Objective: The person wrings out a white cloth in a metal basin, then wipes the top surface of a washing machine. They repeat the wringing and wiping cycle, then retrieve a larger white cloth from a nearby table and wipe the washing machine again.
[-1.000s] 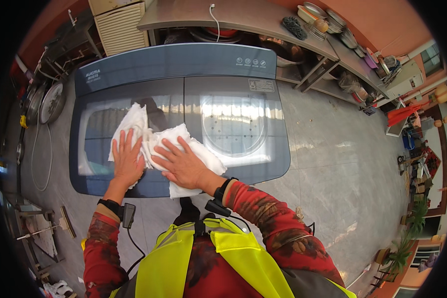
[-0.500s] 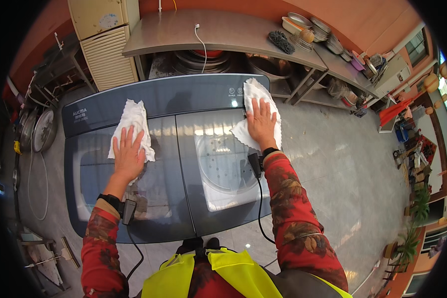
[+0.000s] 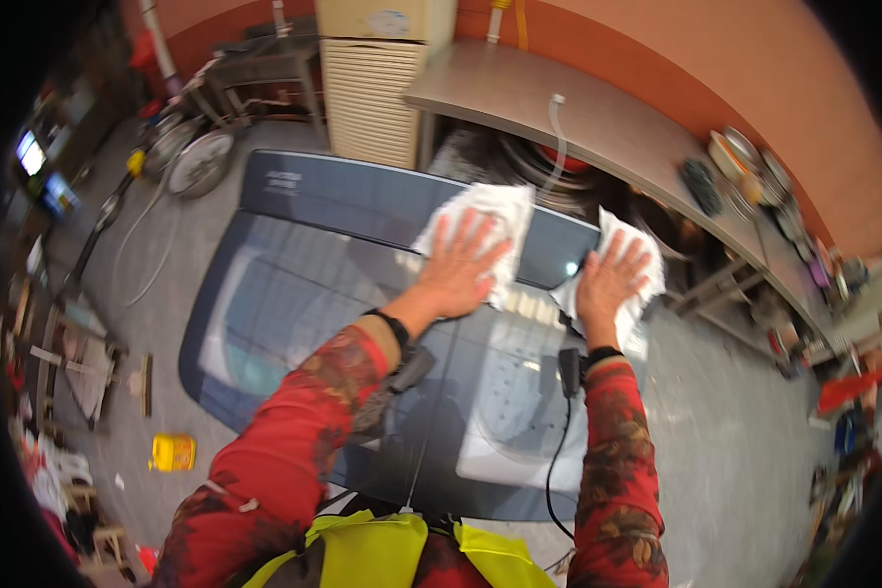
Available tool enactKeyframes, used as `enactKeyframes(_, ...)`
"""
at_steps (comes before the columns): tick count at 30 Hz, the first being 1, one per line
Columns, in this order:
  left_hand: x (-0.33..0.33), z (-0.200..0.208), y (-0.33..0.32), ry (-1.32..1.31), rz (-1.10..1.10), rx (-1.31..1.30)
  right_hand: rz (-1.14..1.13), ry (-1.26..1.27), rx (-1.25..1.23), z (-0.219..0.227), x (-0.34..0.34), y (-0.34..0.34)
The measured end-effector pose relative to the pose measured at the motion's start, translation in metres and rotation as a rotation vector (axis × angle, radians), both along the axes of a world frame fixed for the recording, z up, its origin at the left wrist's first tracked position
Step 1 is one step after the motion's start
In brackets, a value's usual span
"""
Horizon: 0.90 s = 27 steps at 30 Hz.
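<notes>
In front of me stands a twin-tub washing machine point(image 3: 363, 198) with a dark blue-grey top and two see-through lids. My left hand point(image 3: 458, 269) lies flat, fingers spread, on a white cloth point(image 3: 512, 208) by the middle of the rear panel. Under my right hand point(image 3: 610, 286), also flat with its fingers apart, another white cloth point(image 3: 649, 257) covers the panel's right end and hangs past the edge. Both palms press down from above without gripping. Each wrist wears a dark band with a black cabled device beside it.
Behind the machine runs a steel bench point(image 3: 598, 118) with pans and bowls at its right. A beige slatted cabinet point(image 3: 370, 103) stands at the back. On the left floor are a round metal lid point(image 3: 202, 165), a hose and a yellow jug point(image 3: 172, 453).
My left hand has slid its cloth rightward and away from me, from the left lid to the panel, nearer my right hand. The right hand stays near the right corner. My view has turned left.
</notes>
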<state>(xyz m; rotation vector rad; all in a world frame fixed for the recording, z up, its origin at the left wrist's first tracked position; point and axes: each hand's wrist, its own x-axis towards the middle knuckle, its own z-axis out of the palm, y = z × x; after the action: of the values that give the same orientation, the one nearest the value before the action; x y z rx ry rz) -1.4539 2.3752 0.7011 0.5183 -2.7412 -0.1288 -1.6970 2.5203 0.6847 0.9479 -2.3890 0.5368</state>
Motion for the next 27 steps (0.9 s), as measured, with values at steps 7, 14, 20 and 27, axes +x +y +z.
enactKeyframes(7,-0.012,0.005,-0.015,0.067,0.017,0.021,0.428,0.071,0.086,0.018,0.056,-0.038)
enactKeyframes(14,0.07,0.002,-0.1,0.103,0.365,-0.007,0.528,0.097,0.164,0.028,0.101,-0.072)
enactKeyframes(20,0.131,-0.009,-0.151,0.18,0.437,-0.01,0.726,0.11,0.168,0.03,0.176,-0.142)
enactKeyframes(27,0.201,-0.011,-0.191,0.113,0.466,0.015,0.84,0.185,0.129,0.027,0.28,-0.246)
